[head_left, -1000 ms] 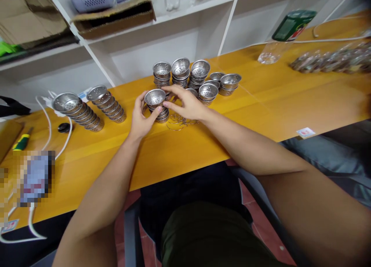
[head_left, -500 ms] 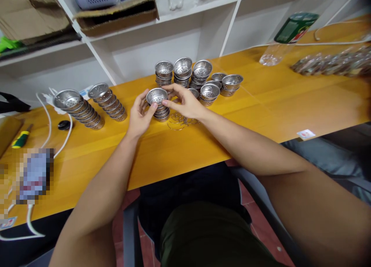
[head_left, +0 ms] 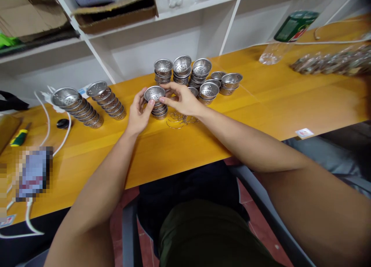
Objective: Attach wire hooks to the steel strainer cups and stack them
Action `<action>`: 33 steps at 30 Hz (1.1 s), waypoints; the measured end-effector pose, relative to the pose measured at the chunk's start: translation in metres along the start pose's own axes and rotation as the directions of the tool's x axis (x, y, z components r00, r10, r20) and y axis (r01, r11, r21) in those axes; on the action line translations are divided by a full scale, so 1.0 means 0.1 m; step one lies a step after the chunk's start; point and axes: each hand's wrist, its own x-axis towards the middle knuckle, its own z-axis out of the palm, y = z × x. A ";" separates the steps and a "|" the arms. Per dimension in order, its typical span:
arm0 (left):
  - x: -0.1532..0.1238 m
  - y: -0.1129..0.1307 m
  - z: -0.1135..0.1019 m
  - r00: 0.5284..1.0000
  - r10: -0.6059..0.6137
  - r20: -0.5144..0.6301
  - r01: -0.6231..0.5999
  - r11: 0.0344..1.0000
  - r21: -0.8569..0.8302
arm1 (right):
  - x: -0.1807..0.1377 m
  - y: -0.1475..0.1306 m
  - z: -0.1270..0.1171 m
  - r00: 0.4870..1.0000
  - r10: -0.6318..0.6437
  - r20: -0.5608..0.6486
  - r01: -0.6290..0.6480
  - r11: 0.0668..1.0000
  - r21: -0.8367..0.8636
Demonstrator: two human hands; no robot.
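A stack of perforated metal strainer cups (head_left: 159, 109) stands on the table in front of me. My left hand (head_left: 139, 111) grips the top strainer cup (head_left: 154, 93) by its left side, thumb at the near rim. From the right, my right hand (head_left: 182, 99) has its thumb and fingers closed on the same rim. Thin wire rings (head_left: 181, 121) lie in a loose heap under my right hand. Just behind are more stacks of the same cups (head_left: 182, 68), partly hidden by that hand. Two taller leaning stacks (head_left: 78, 106) stand to the left.
A plastic bottle (head_left: 290, 35) with a green label and a wrapped bundle (head_left: 333, 62) lie at the right. On the left are a black cap (head_left: 63, 123), white cables (head_left: 48, 124), a screwdriver (head_left: 20, 137) and a blurred-out device (head_left: 34, 174). Shelves (head_left: 156, 43) rise behind.
The whole view has shifted slightly. Both hands stay on the top strainer cup with almost the same grip, and nothing else has visibly moved.
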 end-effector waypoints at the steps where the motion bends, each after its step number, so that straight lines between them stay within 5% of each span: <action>1: 0.00 -0.02 0.00 1.000 0.002 -0.009 -0.002 1.000 0.013 | 0.00 0.02 0.04 1.000 -0.005 -0.009 0.005 1.000 -0.011; 7: -0.10 -0.29 0.00 0.997 0.024 -0.070 -0.019 0.997 0.074 | -0.03 0.05 0.31 0.996 -0.087 -0.022 0.085 0.991 -0.108; 12: -0.17 -0.53 -0.15 0.992 -0.077 -0.100 0.089 0.989 0.120 | -0.05 -0.12 -0.27 0.993 -0.103 0.050 0.114 0.936 -0.332; 16: -0.18 -0.51 -0.22 0.978 -0.001 -0.208 0.040 0.982 0.185 | -0.09 -0.04 -0.78 0.991 0.131 0.025 -0.091 0.802 -0.591; 19: -0.17 -0.24 -0.22 0.941 0.150 -0.305 -0.044 0.944 0.327 | -0.14 0.12 -0.78 0.911 0.412 0.015 -0.278 0.641 -0.715; 21: -0.16 0.06 -0.20 0.895 0.318 -0.311 -0.159 0.882 0.444 | -0.16 0.16 -0.69 0.882 0.471 0.020 -0.307 0.606 -0.734; 24: -0.18 0.54 -0.13 0.831 0.500 -0.243 -0.309 0.779 0.546 | -0.14 0.06 -0.64 0.931 0.365 -0.009 -0.264 0.657 -0.707; 27: -0.24 0.79 0.03 0.858 0.489 -0.161 -0.354 0.788 0.503 | -0.14 -0.23 -0.65 0.990 0.140 -0.018 -0.118 0.755 -0.645; 30: -0.29 0.71 0.19 0.920 0.390 -0.033 -0.342 0.843 0.416 | -0.19 -0.53 -0.56 0.989 -0.094 0.111 0.136 0.866 -0.482; 33: -0.33 0.51 0.25 0.963 0.256 0.088 -0.271 0.886 0.376 | -0.26 -0.69 -0.34 0.933 -0.243 0.265 0.315 0.907 -0.278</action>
